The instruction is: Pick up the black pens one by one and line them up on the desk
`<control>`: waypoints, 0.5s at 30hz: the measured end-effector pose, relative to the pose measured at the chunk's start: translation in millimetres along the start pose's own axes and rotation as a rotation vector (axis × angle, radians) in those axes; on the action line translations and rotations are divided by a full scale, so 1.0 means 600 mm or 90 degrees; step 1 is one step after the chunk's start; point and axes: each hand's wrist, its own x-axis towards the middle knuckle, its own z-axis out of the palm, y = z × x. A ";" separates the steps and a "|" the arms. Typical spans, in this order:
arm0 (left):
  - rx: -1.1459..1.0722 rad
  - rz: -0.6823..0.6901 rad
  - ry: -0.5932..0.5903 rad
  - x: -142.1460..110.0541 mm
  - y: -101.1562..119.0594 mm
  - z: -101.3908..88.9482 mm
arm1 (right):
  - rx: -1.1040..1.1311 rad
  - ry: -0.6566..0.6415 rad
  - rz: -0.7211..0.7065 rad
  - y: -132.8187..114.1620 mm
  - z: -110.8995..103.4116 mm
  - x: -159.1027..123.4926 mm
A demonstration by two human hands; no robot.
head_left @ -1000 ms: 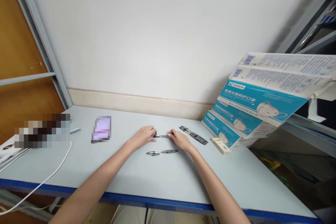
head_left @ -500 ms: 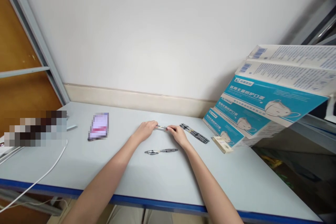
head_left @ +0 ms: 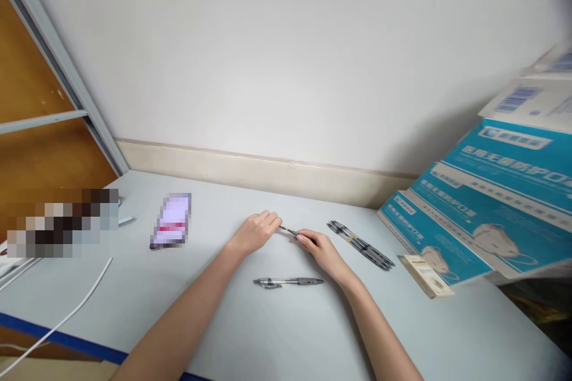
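Between my two hands runs a slim pen (head_left: 289, 230), lying slantwise just above the table. My left hand (head_left: 259, 231) is closed around its left end, with the fingers covering that part. The thumb and fingers of my right hand (head_left: 318, 248) pinch the right part of the pen, which is partly hidden. Nearer to me a clear pen with a grey grip (head_left: 288, 282) rests flat on the table. Several similar pens (head_left: 361, 244) lie side by side to the right of my right hand.
Blue-and-white mask boxes (head_left: 469, 202) stand stacked at the right. In front of them is a small cream box (head_left: 426, 275). A phone (head_left: 172, 220) lies at the left, near a white cable (head_left: 84, 300). The wall (head_left: 286, 71) closes off the table's back.
My view has shifted, so the table things sit lower and farther right. Both hands keep hold of the pen, which now slants down to the right instead of lying nearly level.
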 end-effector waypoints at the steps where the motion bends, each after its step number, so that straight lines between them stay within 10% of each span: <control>1: 0.004 0.001 -0.011 0.000 0.000 0.003 | 0.021 0.015 -0.013 0.004 0.002 0.002; 11: -0.076 -0.102 -0.032 -0.001 0.013 0.000 | -0.156 0.154 -0.112 -0.001 -0.005 0.003; 15: -0.032 -0.068 0.006 -0.005 0.021 -0.014 | -0.107 0.086 -0.060 -0.012 -0.018 -0.009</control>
